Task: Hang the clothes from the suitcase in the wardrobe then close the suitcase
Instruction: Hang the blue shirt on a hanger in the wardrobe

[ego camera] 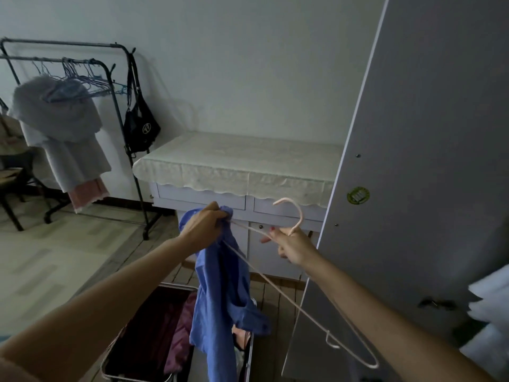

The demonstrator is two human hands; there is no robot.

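Floor (68,260) of pale patterned covering at left, meeting brown tiled flooring near the cabinet. Plain white wall (248,64) behind.

Cabinet (209,199): low, white, two drawers above doors, standing against the wall; top covered by a cream cloth (237,161) with scalloped edge hanging over the front.

Clothes rack (121,128): black metal, left of the cabinet. Carries a bunch of wire hangers, a grey garment (57,128) with pink fabric showing beneath it, and a black bag (140,125) hung from the end post.

Chair (13,183): dark, at far left edge, only partly in view.

Wardrobe door (413,161): grey, swung open at right, round green sticker (358,195) on its face. White folded fabric visible at the right edge, blurred.

Suitcase (143,334): open on the floor at bottom centre, below the hands; dark lining, maroon clothing (179,337) inside, a pink item beside it.

Blue shirt (220,299): held up above the suitcase, hanging down so its lower part covers the case's middle. Left hand (202,227) grips the bunched top of the shirt, fingers curled tight on the fabric.

Hanger (292,277): pale pink wire, tilted, one end reaching into the shirt at the left hand, the other shoulder low at right in front of the wardrobe door. Right hand (294,246) clamps the hanger at the base of the hook, hook pointing up.
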